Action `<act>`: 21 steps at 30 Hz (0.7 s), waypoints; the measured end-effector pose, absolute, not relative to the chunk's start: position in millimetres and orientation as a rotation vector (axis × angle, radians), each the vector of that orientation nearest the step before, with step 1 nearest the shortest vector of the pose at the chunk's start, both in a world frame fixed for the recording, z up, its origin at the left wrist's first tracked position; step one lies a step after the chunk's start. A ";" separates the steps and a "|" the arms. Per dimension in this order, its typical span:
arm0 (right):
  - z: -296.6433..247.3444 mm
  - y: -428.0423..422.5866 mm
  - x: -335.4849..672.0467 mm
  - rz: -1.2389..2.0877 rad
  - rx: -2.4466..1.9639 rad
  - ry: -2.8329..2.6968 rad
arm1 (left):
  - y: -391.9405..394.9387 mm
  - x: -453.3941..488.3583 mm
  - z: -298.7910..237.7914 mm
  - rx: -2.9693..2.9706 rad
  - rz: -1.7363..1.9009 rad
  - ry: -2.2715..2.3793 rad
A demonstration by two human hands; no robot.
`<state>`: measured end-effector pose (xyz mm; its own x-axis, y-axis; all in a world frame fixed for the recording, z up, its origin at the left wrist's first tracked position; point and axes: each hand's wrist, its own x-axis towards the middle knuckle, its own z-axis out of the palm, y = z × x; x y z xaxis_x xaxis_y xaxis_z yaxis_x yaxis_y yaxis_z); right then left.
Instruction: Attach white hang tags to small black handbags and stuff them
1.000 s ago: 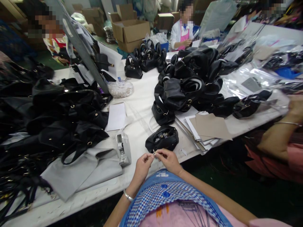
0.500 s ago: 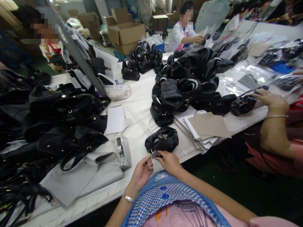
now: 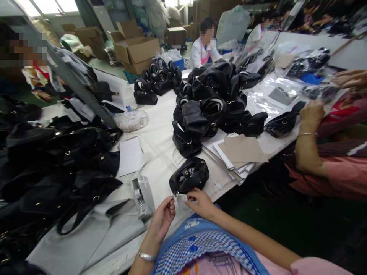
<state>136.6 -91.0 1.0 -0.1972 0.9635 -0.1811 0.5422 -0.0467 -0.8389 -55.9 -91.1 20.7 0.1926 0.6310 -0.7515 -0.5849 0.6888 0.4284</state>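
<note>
My left hand point(image 3: 162, 217) and my right hand point(image 3: 200, 202) meet at the near table edge. Both pinch a small pale tag point(image 3: 180, 197) between the fingertips. The tag sits at the front of a small black handbag point(image 3: 189, 176) that lies on the white table point(image 3: 160, 137) just beyond my hands. A silver bracelet circles my left wrist. To the left of my left hand stands a grey tape dispenser point(image 3: 143, 195).
Heaps of black handbags lie at the left point(image 3: 60, 160) and centre point(image 3: 212, 99). A stack of cardboard sheets point(image 3: 241, 151) lies right of the bag, a white paper point(image 3: 130, 156) to its left. A co-worker's arm point(image 3: 308, 141) reaches in from the right. Cardboard boxes point(image 3: 137, 47) stand behind.
My view has swung left and up. My hands stay together on the tag by the small bag. The co-worker's hand at the right has lifted off a bag.
</note>
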 end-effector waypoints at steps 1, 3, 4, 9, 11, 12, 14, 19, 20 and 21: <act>3.3 -94.1 141.8 1.173 -1.548 -1.726 | -89.5 -57.7 21.2 0.196 0.852 1.207; 7.7 -99.9 153.3 1.209 -1.525 -1.626 | -85.7 -57.2 24.8 0.570 0.847 1.443; 9.6 -102.2 159.3 1.230 -1.548 -1.571 | -83.2 -54.4 27.8 0.772 0.838 1.513; 16.4 -98.2 190.2 1.249 -1.546 -1.562 | -65.2 -20.3 42.9 1.609 0.692 1.307; 20.7 -90.5 202.6 1.243 -1.506 -1.680 | -54.5 -6.8 43.9 1.813 0.615 1.187; 23.6 -86.2 208.1 1.213 -1.509 -1.750 | -48.5 -2.2 43.5 1.870 0.593 1.161; 30.3 -77.6 216.4 1.077 -1.531 -1.899 | -36.1 1.5 42.2 1.890 0.586 1.183; 37.1 -56.9 214.3 0.446 -1.416 -2.103 | -15.6 -12.5 40.3 1.622 0.598 1.216; 35.1 -52.4 211.3 0.346 -1.352 -2.104 | -14.8 -16.1 39.2 1.576 0.587 1.180; 32.2 -47.5 208.3 0.272 -1.285 -2.108 | -15.0 -19.1 37.7 1.542 0.574 1.145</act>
<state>208.3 -47.5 32.2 -0.3114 0.8536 0.4175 0.7199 0.4987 -0.4827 -19.1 -15.0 37.7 0.4199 0.8840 -0.2056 0.3640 0.0434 0.9304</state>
